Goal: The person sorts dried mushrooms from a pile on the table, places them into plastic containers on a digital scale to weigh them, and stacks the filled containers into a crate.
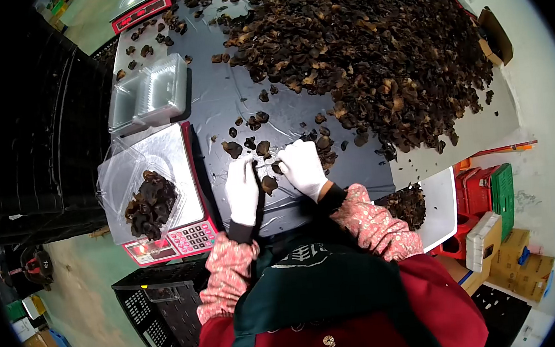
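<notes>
Head view: L hand [243,189], fingers closed, w/ gap to scale edge [198,173]; R hand [302,168] pinching dark piece [277,167].

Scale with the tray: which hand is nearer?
Left. The left hand is just right of the scale; the right hand is farther right, past the left.
</notes>
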The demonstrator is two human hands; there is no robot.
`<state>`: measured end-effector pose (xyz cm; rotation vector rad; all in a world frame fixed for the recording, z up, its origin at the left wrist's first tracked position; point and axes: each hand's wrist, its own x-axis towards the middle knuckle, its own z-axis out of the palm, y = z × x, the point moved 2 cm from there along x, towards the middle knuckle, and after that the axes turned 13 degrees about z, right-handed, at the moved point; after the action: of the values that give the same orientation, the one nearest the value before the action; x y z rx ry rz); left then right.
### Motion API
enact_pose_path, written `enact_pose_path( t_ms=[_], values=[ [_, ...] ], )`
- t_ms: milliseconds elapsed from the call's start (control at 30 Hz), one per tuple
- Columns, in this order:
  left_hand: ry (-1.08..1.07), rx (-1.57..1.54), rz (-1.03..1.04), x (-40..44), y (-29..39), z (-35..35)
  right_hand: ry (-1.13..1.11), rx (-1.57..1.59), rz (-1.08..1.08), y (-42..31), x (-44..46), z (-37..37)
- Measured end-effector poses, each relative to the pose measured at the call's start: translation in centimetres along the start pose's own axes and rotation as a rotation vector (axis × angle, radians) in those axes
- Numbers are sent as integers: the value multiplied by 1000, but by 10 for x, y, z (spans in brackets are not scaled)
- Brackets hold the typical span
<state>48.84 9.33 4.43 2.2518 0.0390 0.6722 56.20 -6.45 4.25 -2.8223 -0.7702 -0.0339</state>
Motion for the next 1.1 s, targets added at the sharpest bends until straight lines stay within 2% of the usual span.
enact_pose_path(
  t_ms=[33, 100, 167, 233, 267, 300, 367, 433, 500, 533, 567, 633, 700, 733, 767, 833, 867, 900, 967, 1033, 1100],
  values=[
    [25, -11, 9, 8, -2, 12, 59, 159, 18, 8, -3, -6],
    [-177, 72, -54, 20, 0, 32, 196, 503, -16, 27, -8, -23],
    [-320, 241, -119, 24, 0, 46, -28, 925, 367, 41, -22, -36],
    [-287, 250, -122, 26, 6, 46, -293, 1669, 583, 57, -29, -46],
    [-280, 235, -129, 22, 3, 45, -311, 1886, 532, 64, -29, -46],
    [-276, 218, -134, 16, 0, 47, -344, 1925, 608, 72, -30, -45],
    [-168, 230, -137, 7, -7, 49, -361, 1975, 594, 74, -21, -40],
    [-127, 203, -182, 1, -13, 46, -373, 1696, 453, 67, 3, -37],
    [-164, 229, -242, 3, -7, 41, -382, 1413, 496, 45, 33, -39],
    [-107, 168, -265, 1, -8, 39, -147, 1113, 321, 39, 53, -18],
    [-47, 108, -286, 1, -9, 37, -16, 781, 219, 32, 72, -8],
    [154, -121, -188, 7, -9, 27, 96, 639, 178, 21, 94, 20],
    [288, -52, -241, 19, -5, 7, 27, 578, 134, 27, 107, 32],
    [207, 19, -350, 22, -10, -3, -43, 516, 94, 27, 111, 36],
    [188, 120, -299, 24, -23, -6, -75, 542, 231, 27, 111, 30],
    [149, 225, -260, 28, -42, 0, -110, 623, 303, 40, 112, 26],
    [117, 285, -217, 34, -42, 4, -436, 1175, 522, 47, 102, 14],
    [95, 293, -166, 36, -41, 10, -528, 1381, 518, 59, 92, 4],
    [-152, 296, -149, 34, -49, 17, -435, 1639, 489, 73, 72, -12],
    [-118, 341, -157, 29, -48, 17, -436, 1692, 520, 80, 54, -27],
    [-104, 201, -245, 29, -32, 9, -489, 1705, 531, 71, 44, -29]
  ],
)
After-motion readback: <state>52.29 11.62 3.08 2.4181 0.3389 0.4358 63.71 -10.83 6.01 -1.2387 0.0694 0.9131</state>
